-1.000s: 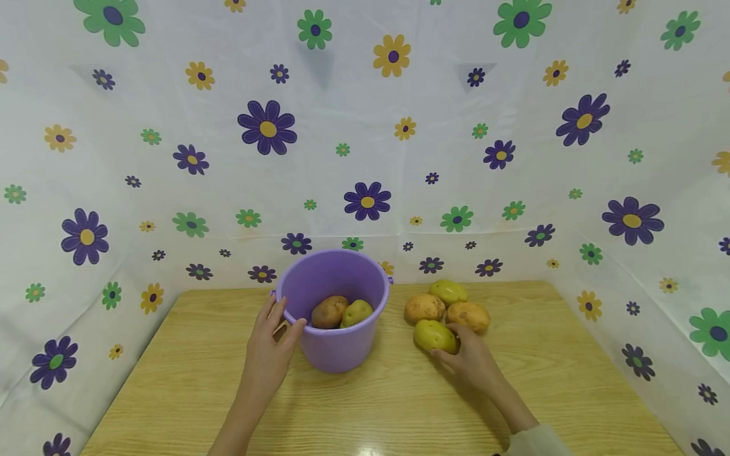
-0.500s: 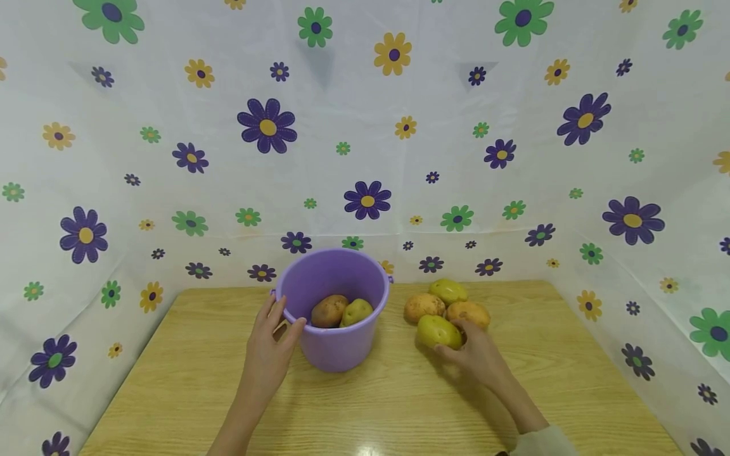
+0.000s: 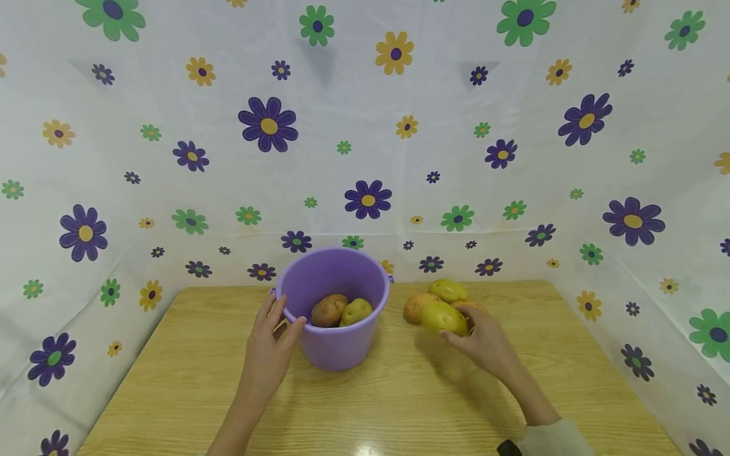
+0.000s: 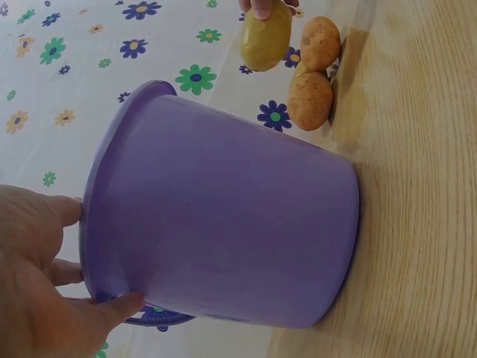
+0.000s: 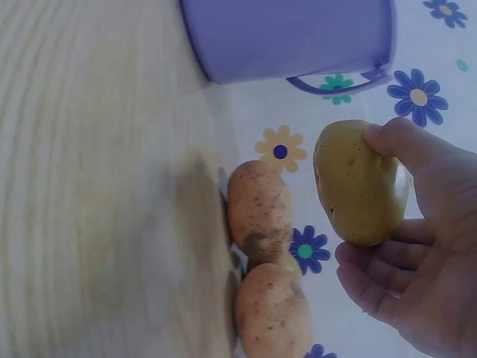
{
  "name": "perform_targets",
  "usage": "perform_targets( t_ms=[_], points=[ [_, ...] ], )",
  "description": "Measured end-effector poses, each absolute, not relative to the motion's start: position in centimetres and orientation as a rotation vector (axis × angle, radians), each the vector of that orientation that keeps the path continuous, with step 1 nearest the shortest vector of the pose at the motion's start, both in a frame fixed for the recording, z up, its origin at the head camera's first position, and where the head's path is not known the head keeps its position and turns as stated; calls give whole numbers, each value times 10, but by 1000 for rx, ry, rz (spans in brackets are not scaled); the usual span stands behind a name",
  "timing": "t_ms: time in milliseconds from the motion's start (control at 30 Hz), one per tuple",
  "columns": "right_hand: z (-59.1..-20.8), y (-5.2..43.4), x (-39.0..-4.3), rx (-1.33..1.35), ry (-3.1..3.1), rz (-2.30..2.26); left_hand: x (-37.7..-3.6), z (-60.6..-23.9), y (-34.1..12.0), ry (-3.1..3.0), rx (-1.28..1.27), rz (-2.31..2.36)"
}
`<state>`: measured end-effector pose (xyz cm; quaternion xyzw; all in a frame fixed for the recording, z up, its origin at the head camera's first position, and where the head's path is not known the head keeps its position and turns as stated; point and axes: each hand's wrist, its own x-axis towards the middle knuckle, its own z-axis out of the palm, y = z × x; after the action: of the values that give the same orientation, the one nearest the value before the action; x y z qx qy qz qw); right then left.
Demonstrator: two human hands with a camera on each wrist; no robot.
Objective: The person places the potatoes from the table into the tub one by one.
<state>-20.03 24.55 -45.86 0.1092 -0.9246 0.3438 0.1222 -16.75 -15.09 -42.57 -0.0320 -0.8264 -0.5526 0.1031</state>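
My left hand [image 3: 272, 342] rests its fingers and thumb, spread apart, against the rim of a purple bucket [image 3: 339, 348]; the left wrist view has the fingertips on its outer side. A brown potato [image 3: 329, 311] and a yellowish potato [image 3: 357, 312] lie inside the bucket. To its right, my right hand [image 3: 485, 342] holds a smooth yellow potato [image 3: 443, 318] between thumb and fingers. The right wrist view has this potato [image 5: 360, 183] raised off the table. Behind it are two light-brown potatoes [image 5: 261, 205], one partly covered in the head view, and another yellow potato [image 3: 448, 290].
The wood-grain table [image 3: 371, 405] ends at a white flowered cloth [image 3: 319, 190] that hangs behind and along both sides. In the left wrist view, part of the bucket's handle [image 4: 160, 318] hangs by the rim.
My right hand has lifted the yellow potato off the table, moving it up and slightly right in the head view. The left hand and bucket have stayed in place.
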Motion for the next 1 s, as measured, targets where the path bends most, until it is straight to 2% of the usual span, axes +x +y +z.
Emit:
perform_targets(
  t_ms=[800,1000],
  points=[
    [-390,252,-206,376,-2686,968,-167,-423,-151,-2443,-102,-1631],
    [-383,253,-207,387,-2679,946,-167,-424,-151,-2439,-100,-1631]
  ],
)
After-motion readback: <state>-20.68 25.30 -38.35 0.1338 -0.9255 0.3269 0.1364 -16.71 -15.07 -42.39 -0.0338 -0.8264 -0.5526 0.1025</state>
